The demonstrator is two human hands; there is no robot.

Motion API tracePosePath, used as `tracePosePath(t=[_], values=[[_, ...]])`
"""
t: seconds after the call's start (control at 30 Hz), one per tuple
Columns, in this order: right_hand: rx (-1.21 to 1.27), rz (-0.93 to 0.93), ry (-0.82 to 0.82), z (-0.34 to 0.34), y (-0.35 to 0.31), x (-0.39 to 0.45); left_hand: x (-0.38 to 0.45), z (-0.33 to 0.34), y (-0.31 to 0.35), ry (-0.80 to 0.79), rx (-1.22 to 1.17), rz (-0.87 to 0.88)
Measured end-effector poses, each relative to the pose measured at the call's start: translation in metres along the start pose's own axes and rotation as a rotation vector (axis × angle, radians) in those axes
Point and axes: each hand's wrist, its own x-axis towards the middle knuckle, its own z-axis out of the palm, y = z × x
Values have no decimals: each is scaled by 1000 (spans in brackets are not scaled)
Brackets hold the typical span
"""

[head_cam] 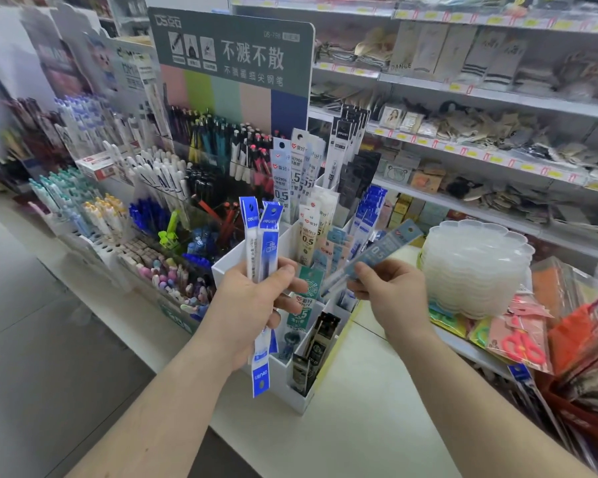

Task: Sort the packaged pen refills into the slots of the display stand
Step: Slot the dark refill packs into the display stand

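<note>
your left hand (252, 298) holds a small bundle of blue refill packs (263, 243) upright, fingers and thumb curled round the middle of them; their blue header ends stand above the fist and another blue end hangs below it. the left grip is clamped on that bundle, in front of the near-left corner of the white stand (290, 370).

your right hand (390, 291) pinches one grey-blue refill pack (373, 255) between thumb and fingers near its lower end. the pack is tilted, its header up and to the right, marked 0.5, held in the air above the stand's right side. the right grip is clamped on that single pack.

the stand sits on the white counter (359, 426), stepped upward toward the back. its slots hold other refill packs: black ones (311, 357) in the near slot, a green one (304, 298) behind your left hand, white ones (308, 229) in the middle, taller white ones (290, 174) and black-topped ones (342, 146) at the back, blue ones (368, 212) along the right.

to the left stands a pen display (201, 160) with a green sign board (232, 50) above it. to the right of the stand sits a stack of clear plastic trays (477, 267), with red scissors (522, 346) in a packet nearer you. shelves (497, 98) of goods run along the back right.
</note>
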Motion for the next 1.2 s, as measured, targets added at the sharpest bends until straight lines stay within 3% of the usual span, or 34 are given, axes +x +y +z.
tracePosePath(t=[0.33,0.63,0.87,1.07,1.13,1.2], values=[[-116,-107,3,14,10,26,-3,-5,-3,0,39,-18],[-516,-278,-118,28,40,19,-2,2,-6,-5,42,-23],[-802,-90,-263,41,46,26,-1,10,-6,5,33,-43],[-858,26,-317,40,38,26,0,13,-6,-63,-16,-71],[-869,22,-288,29,26,21,2,13,-7,-112,-111,-101],[-702,-5,-183,14,12,8,3,13,-7,-171,-223,-144]])
